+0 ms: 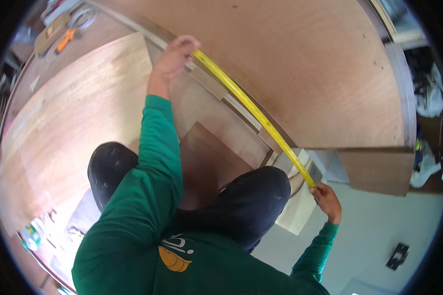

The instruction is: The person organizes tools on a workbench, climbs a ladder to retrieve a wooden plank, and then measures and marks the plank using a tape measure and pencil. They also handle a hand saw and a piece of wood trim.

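Note:
A yellow measuring tape point(251, 105) is stretched between my two hands, running from the upper left down to the right. My left hand point(174, 59) is closed on its upper end, close to the edge of a large wooden panel point(305, 69). At the lower right, my right hand point(327, 200) pinches the other end. The tape passes along the near edge of the panel. Whether the right hand also holds a tape case is hidden. Beneath the tape are narrow wooden strips point(209, 83).
A pale plywood sheet point(79, 98) lies on the left. Beyond it are an orange-handled tool point(65, 41) and a roll of tape point(83, 18). Brown cardboard point(376, 169) sits under the panel's right corner. A small black object point(397, 256) is at the lower right.

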Demonstrator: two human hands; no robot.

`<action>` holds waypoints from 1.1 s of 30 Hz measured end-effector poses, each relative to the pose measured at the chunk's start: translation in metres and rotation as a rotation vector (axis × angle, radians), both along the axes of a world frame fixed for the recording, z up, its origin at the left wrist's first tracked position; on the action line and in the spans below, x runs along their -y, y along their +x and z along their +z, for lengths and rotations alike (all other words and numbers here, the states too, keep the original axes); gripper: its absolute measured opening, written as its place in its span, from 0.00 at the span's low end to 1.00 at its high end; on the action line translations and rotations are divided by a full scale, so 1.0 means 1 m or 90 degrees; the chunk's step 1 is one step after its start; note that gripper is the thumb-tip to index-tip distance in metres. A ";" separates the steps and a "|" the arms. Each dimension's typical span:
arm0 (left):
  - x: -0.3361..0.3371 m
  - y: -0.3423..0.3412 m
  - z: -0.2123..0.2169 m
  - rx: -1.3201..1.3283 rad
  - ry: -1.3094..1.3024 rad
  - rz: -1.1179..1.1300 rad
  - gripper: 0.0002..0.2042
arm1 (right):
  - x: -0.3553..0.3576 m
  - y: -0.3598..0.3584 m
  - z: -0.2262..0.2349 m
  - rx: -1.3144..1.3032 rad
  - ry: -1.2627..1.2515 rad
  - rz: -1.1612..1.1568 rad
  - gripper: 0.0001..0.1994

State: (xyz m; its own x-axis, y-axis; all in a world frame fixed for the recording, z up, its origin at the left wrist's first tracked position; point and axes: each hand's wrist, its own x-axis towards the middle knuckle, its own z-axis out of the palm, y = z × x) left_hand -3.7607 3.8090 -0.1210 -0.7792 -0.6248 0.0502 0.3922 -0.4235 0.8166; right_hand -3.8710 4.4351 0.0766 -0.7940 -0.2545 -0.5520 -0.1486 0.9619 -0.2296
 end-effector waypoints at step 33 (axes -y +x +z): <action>-0.110 -0.059 -0.216 0.153 0.040 0.386 0.22 | 0.336 0.022 0.225 -1.099 0.484 0.719 0.04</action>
State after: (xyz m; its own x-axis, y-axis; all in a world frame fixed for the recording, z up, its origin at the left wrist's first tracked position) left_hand -3.8199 3.9193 -0.3375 -0.2726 -0.9530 -0.1319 0.3867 -0.2341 0.8920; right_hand -3.8485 4.0991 0.3019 -0.1957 -0.9707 0.1396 -0.1368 0.1679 0.9763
